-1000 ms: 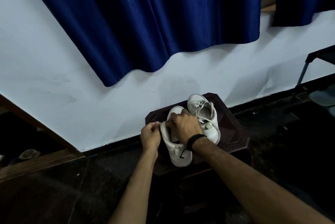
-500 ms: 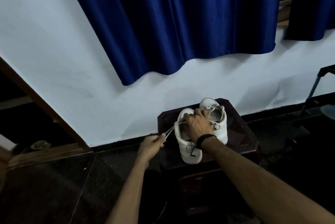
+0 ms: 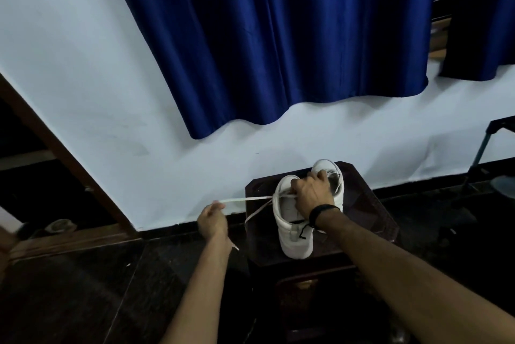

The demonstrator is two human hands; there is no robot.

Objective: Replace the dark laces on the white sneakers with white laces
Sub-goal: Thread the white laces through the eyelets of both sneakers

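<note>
Two white sneakers sit on a dark bench w/ a glossy top, set against the white wall. The near sneaker lies directly under the right hand; that hand rests on top of it, fingers curled down over the lacing area, gripping the shoe. Whether they also pinch the lace there can't be told. The far sneaker sits just beyond the right hand's knuckles, touching or nearly touching the near one, mostly hidden by the hand. The left hand is off the bench's left side, well apart from the shoe; its fingers are pressed together, pinching a white lace. The lace runs taut from those fingertips rightward to the near sneaker, approx. level. A 2nd white strand drops slack from the same part of the shoe, down toward the left wrist. A short dark lace bit hangs on the near sneaker's side, below the right wrist, which wears a black band. Above the hands, a blue curtain hangs over the wall; dark floor below.
</note>
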